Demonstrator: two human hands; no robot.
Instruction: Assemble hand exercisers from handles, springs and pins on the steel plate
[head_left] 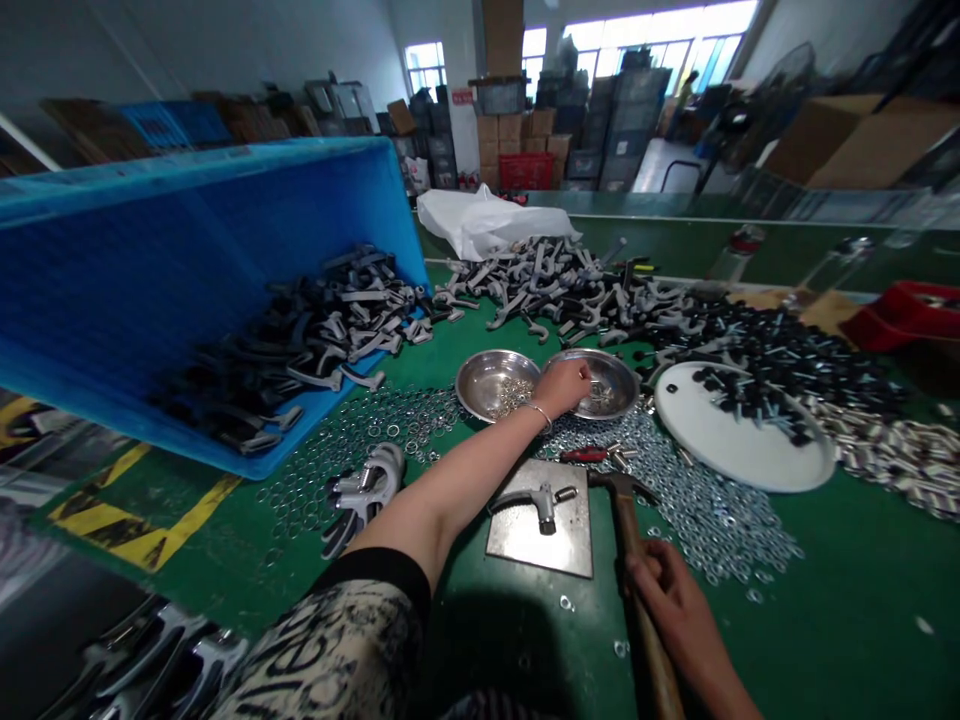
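My left hand [568, 386] is over the right-hand metal bowl [627, 384], its fingers pinched together; anything between them is too small to make out. The left-hand metal bowl [471, 378], with small metal parts in it, stands beside the wrist. My right hand [670, 592] is closed round the wooden handle of a hammer [636, 560], whose head rests at the edge of a steel plate [517, 545]. On that plate lies a grey and black lever handle [546, 508] with a small metal cylinder at its side. A red-handled tool [584, 455] lies just behind the plate.
A tipped blue crate [247, 180] spills lever handles at left. Loose rings [394, 430] and nuts [697, 510] cover the green table. A white plate [720, 450] holds black-headed bolts. More handles [555, 280] are piled behind, metal sleeves [892, 450] at right.
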